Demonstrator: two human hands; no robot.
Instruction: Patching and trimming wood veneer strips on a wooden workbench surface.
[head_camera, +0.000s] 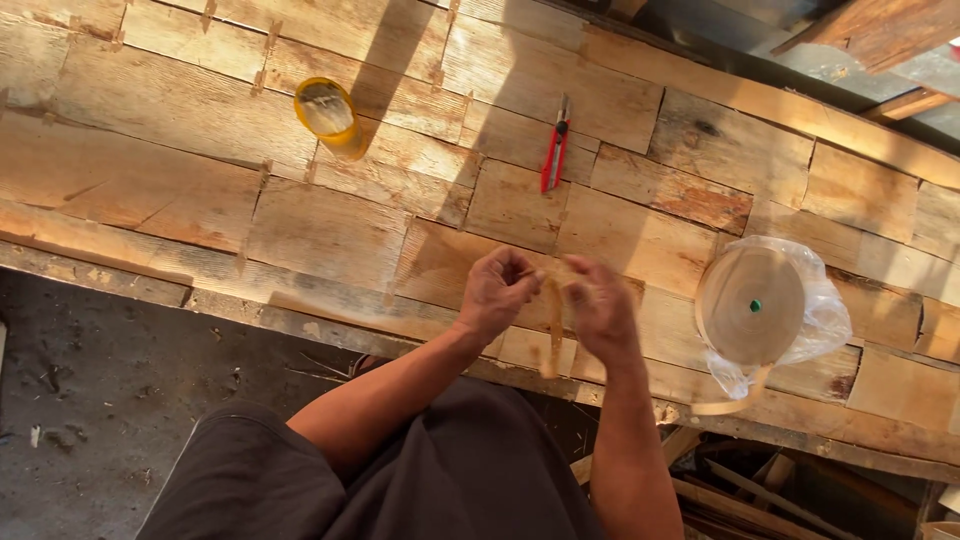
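So both hands are up over the near edge of a big patchwork wooden surface (330, 235) made of lots of rough planks fitted together. The left hand (497, 291) and the right hand (597, 305) sit just beside each other, fingers curled in tight, and between them they're pinching a thin pale strip (555, 330) of what looks like veneer or edge banding. The strip runs between the two hands and a loose end dangles down past the edge of the planks. Can't really tell exactly which fingers are doing the pinching, the right hand covers most of it.

Off to the right of the hands, near but not touching, there's a big roll of the same pale strip material (750, 305) lying flat in a clear plastic bag (822, 310), with a small green spot at its centre. A loose curl of strip hangs out under the bag at the plank edge.

Further back on the boards, well apart from the hands, lies a pair of red-handled cutters (555, 148), closed up. To the left of that sits a yellow container (328, 115) tipped on its side, in the sunlight.

Dark floor (90, 400) below on the left, scrap wood (760, 490) under the right side
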